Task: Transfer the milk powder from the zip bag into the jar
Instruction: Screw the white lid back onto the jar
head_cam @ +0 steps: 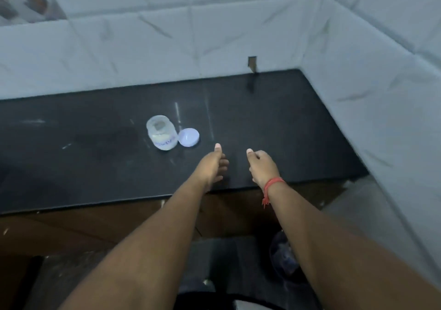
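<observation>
**Jar open and waiting, both hands empty, no bag in sight**

Nearest the camera, two bare forearms reach forward over the front edge of the dark counter. The left hand hangs just above the counter with its thumb pointing away and its fingers curled loosely under; it grips nothing. The right hand, with a red thread tied at the wrist, is half closed in the same loose way and also holds nothing. The two hands are near each other but apart.

Beyond the left hand and a little to its left stands the jar, upright and uncapped, with a shallow layer of white powder at its bottom and handwriting on its side that is too blurred to read. Its white lid lies just beside it on the right, perhaps touching it. Behind them is the tiled wall.

The zip bag does not show anywhere, so the step in hand is most likely fetching it. To do this well, the person should probably bring the bag above the jar before opening the seal, steady the jar with one hand, and pinch a corner of the bag into a narrow spout. The jar's mouth looks small, so a slow pour would guard against spilling on the counter.
</observation>
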